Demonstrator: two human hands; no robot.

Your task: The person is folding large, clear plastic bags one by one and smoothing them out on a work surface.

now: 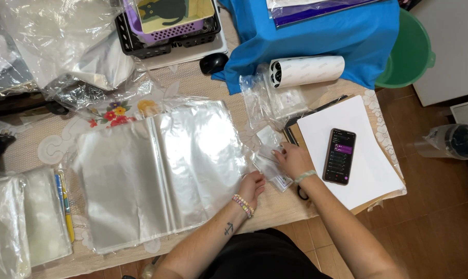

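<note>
Cluttered table (37, 150) with a lace-pattern cloth, brown tile floor along the bottom and right of the frame.

Left hand (252, 187), centre-bottom: fingers curled, resting on the right edge of a big stack of clear plastic sleeves (156, 170) that fills the middle of the frame. Can't tell if it's pinching a sheet or only pressing down. Beaded bracelet on that wrist.

Right hand (294, 159), just right of the left: fingers bent onto a small clear packet (271, 166), holding it against the table. Packet sits between the two hands, at the right edge of the sleeve stack. Another small clear bag (269, 135) lies just above it.

Right of the hands: white paper sheet (347, 150) on a clipboard, black phone (339, 156) lying on it with the screen lit, a pen near the sheet's upper-left corner.

Upper centre: white label roll (307, 70) on its side, lying at the edge of a blue cloth (316, 36). Black mouse (213, 63) just left of the cloth. Green bucket (414, 51) at upper right, partly under the cloth.

Upper left: crumpled clear bags (63, 46), plus black and purple baskets (167, 33) holding a card with a cat picture.

Lower left: a second stack of clear sleeves (22, 222), with yellow and blue pens (65, 206) between the two stacks.

Right edge, on the floor: a clear bottle with a dark lid (453, 142), on its side.
</note>
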